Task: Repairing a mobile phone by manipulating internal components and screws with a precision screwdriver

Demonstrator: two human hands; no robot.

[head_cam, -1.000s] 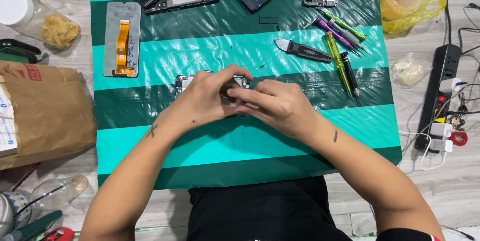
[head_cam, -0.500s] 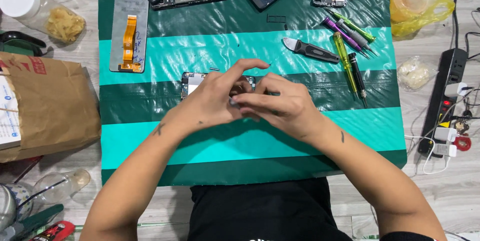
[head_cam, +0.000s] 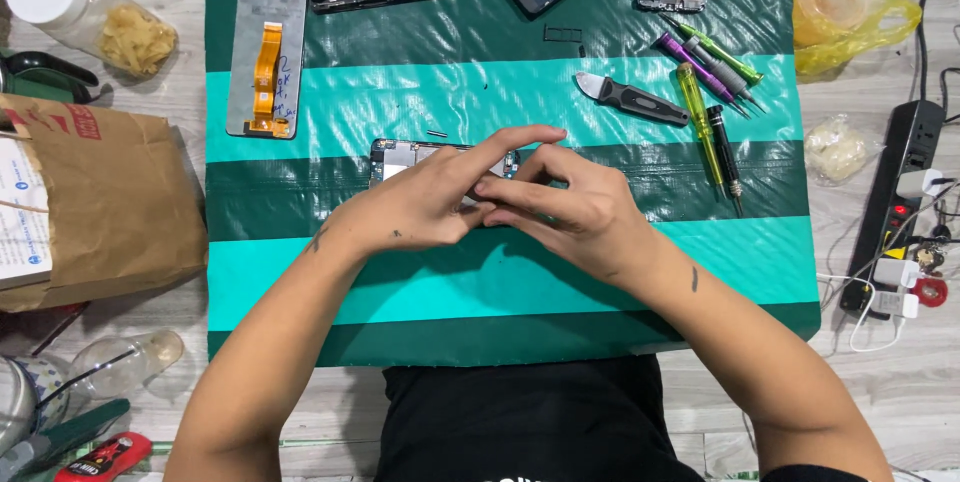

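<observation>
- Left hand (head_cam: 420, 204) curled over a small grey circuit board (head_cam: 400, 156) at the middle of the green-and-teal striped mat (head_cam: 480, 282), index finger stretched out toward the right; grip on the board hidden, cannot tell.
- Right hand (head_cam: 575, 207) pressed against the left, fingers bent and pinched together over the same board; whatever sits between the fingertips too hidden to tell.
- Board lying flat on a dark stripe, only its left end visible.
- Grey phone screen panel with orange flex cable (head_cam: 266, 62) up and left, well apart.
- Grey-handled pry blade (head_cam: 632, 98) and yellow-handled screwdriver (head_cam: 697, 112) up and right.
- Brown paper bag (head_cam: 110, 202) left of the mat.
</observation>
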